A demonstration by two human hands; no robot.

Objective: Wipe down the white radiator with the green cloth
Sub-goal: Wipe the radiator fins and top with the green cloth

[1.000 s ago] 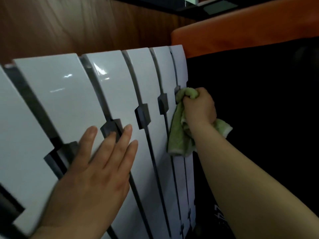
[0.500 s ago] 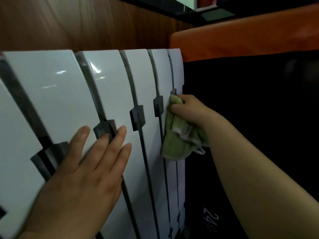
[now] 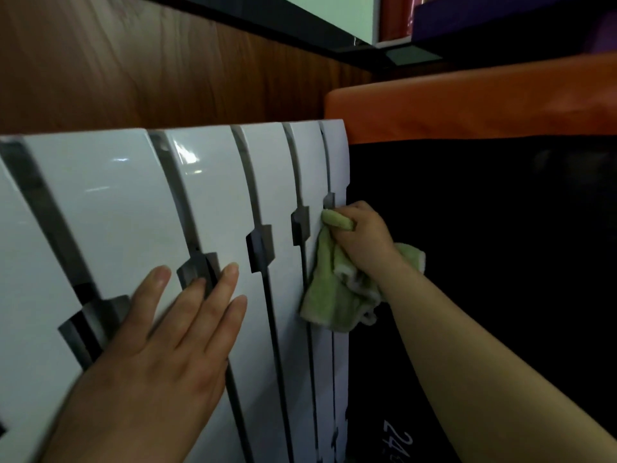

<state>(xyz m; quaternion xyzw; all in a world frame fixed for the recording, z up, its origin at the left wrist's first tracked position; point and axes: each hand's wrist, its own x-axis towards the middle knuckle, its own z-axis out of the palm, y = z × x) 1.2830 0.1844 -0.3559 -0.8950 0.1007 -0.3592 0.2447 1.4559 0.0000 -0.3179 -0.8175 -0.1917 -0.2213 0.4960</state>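
A person's right hand (image 3: 362,235) grips a green cloth (image 3: 329,295) against the right end of a white radiator (image 3: 117,202). The fingers are curled round a bunched fold of the fabric. The fist sits on the last two sections, just below a dark notch in the gap between them. Most of the cloth hangs loose beneath the hand, lying over the radiator's front. One corner sticks out to the right behind the wrist, and a pale hem shows along its edges.

The left hand (image 3: 160,355) lies flat on the radiator's front, nearer the camera and well apart from the cloth. Its fingers are straight and slightly spread. The fingertips reach another dark notch between two of the wider-looking sections on the left, and the palm presses on the glossy white surface.

The radiator runs from the near left to the far right in curved, shiny sections with dark slots between them. Behind it stands a brown wood-grain wall (image 3: 133,61). An orange surface (image 3: 467,101) stretches to the right from just behind the radiator's top right corner. Below that, a black area (image 3: 484,228) fills the right side behind the bare right forearm. Blurred white lettering (image 3: 399,439) shows low down on it beside the radiator's edge.
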